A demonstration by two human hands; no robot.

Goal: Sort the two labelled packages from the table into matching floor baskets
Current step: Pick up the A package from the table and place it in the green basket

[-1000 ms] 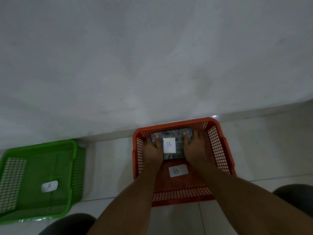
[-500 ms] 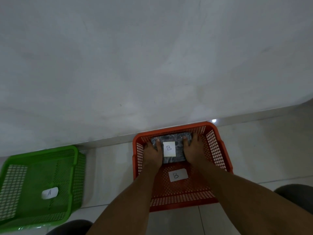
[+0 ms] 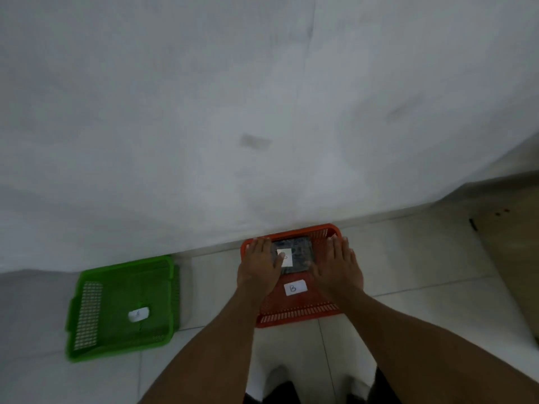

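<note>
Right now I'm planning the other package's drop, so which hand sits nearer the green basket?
Left. The left hand is on the side towards the green basket; the right hand is across the orange basket. Both hands look open.

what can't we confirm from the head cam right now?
- Green basket label: motion blur, letter unreadable.
- Package label: blurred, left hand covers its edge.
- Package resting on the orange basket floor or held: unclear; both hands look open, right hand beside it.
- Second package: not in view.

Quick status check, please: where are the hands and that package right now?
Both hands, left and right, open. Package lies in orange basket. Nothing blocking.
</note>
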